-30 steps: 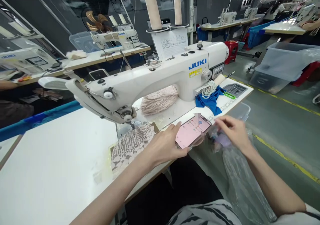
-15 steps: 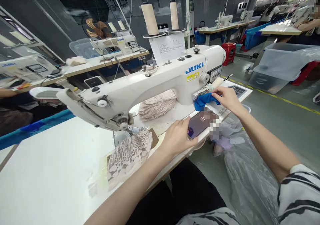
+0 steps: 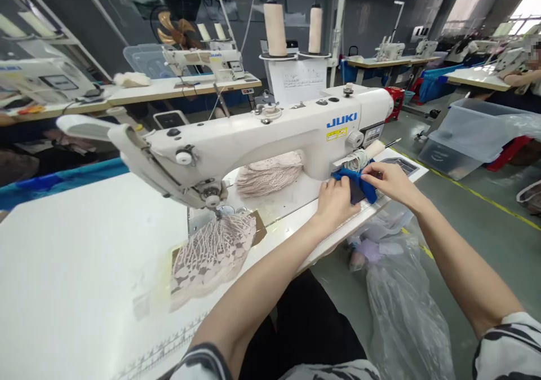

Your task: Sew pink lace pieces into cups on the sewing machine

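Across the foreground spreads the white surface (image 3: pixel 76 256), running wide and bright to the left. On it stands the big white JUKI sewing machine (image 3: pixel 270 137), long arm stretched from left to right, handle end towards us. Down on the right, below the edge, a clear plastic bag (image 3: pixel 406 301) shows all its creases. At the machine's stitching end, here's a pale lace piece (image 3: pixel 211 256), fanned out in strips, and under the arm sits a lace bundle (image 3: pixel 270 174), layer upon layer. Up behind, a sheet of paper (image 3: pixel 298 78) with rows of writing, and above it two cream thread cones (image 3: pixel 275 30), upright side by side.

Now the hands, close together at the right of the machine's base! The left hand (image 3: pixel 337 202) has its grip clamped on the dark phone (image 3: pixel 356 192), thumb on the near side, fingers on the far. And the right hand (image 3: pixel 391 182): thumb and forefinger together, grip pinched on the blue cloth (image 3: pixel 370 191), which covers part of the phone. Whether that phone touches the surface, you cannot tell. Just above the cloth, against the machine, rests a coil of white cord (image 3: pixel 356 160).
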